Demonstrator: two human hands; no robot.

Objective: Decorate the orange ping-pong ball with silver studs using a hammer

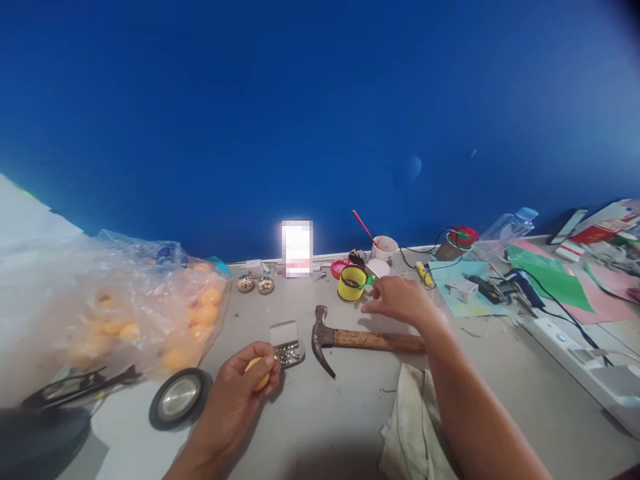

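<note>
My left hand is closed around a small orange ball, low and left of centre on the grey table. Just right of that hand lies a small open box of shiny metal pieces. My right hand reaches forward with fingers curled toward a yellow cup and a green tool at its rim; whether it grips anything I cannot tell. Under that forearm lies a claw hammer with a wooden handle.
A clear plastic bag of orange balls fills the left. A round metal lid and a cloth lie near me. Cups, lids, a bottle, coloured paper, cables and a power strip crowd the back and right, against a blue wall.
</note>
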